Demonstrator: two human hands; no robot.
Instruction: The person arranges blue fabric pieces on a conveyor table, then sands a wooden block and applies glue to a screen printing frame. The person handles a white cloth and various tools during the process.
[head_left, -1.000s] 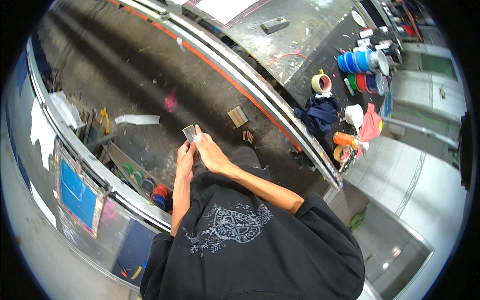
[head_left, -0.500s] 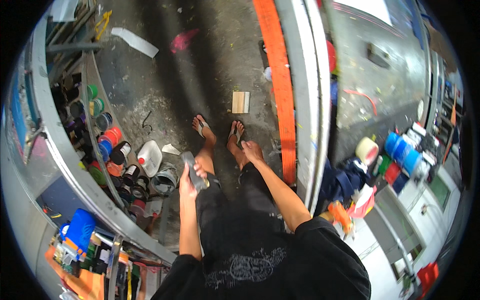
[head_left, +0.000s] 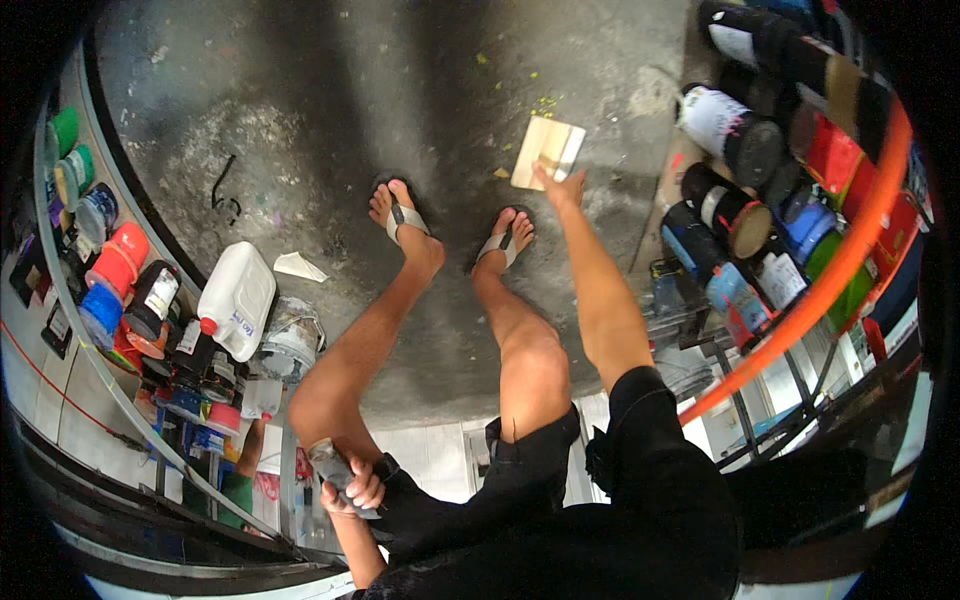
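Note:
My left hand (head_left: 352,490) is closed around a dark grey, stained slab-like object (head_left: 330,462) with a brownish end, held beside my left thigh. What kind of thing it is, I cannot make out. My right arm stretches down to the floor, and my right hand (head_left: 566,188) is at the near edge of a flat, square wooden piece (head_left: 537,143) with a white strip along its right side. The fingers there are apart, one of them lying over the wood. The piece looks flat on the concrete, just beyond my right foot.
A white jug (head_left: 238,300) and a stained bucket (head_left: 290,340) stand at the left, beside a shelf of paint containers (head_left: 118,255). Dark bottles (head_left: 735,135) fill the right side, behind an orange band (head_left: 800,350). A white scrap (head_left: 300,267) lies on the floor (head_left: 330,110).
My body has lowered and my view has turned. My right hand has gone from beside my knee down to the wooden piece. The grey object has stayed in my left hand.

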